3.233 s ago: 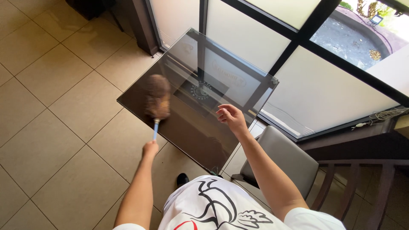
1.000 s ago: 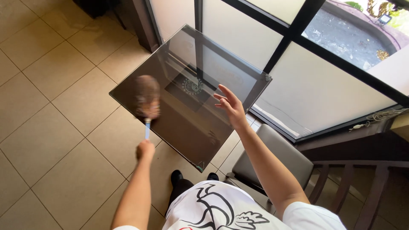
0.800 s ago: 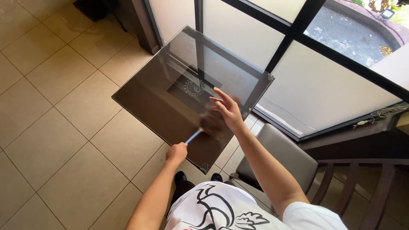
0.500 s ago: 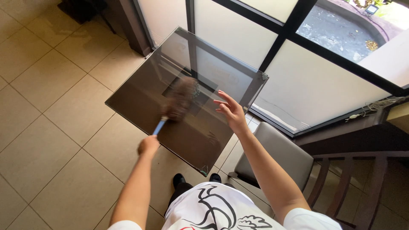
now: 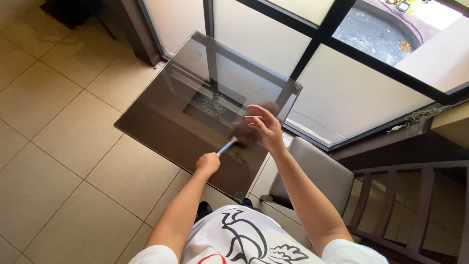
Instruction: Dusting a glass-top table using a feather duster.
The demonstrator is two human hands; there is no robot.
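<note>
Head view, surroundings: a grey cushioned chair (image 5: 312, 178) stands at 4 o'clock of the glass table (image 5: 161, 117), tucked just beside its near right corner; a dark wooden railing (image 5: 415, 205) runs further out at 4 o'clock.
Window: a black-framed window wall (image 5: 312, 49) with frosted lower panes lies along the table's far side, at 1 o'clock.
Floor: beige tile floor (image 5: 53, 146) spreads from 7 to 10 o'clock.
In the way: the raised right hand (image 5: 266, 128) covers part of the duster's brown head.
Left hand: the left hand (image 5: 208, 162) has its grip pressed around the blue handle of the duster (image 5: 242, 133), at the table's near edge.
Right hand: its grip is spread, fingers loose, hovering above the glass and holding nothing.
Duster place: its head is blurred, over the table's right part near 3 o'clock of the round mark under the glass.
Edges: the near corner of the table points toward the person's shoes (image 5: 205, 209).
Open room: the table's left half and the floor beyond it.
Change: half a second ago the duster's head was over the table's middle; it has swung rightward, and the left hand has come closer to the right.
</note>
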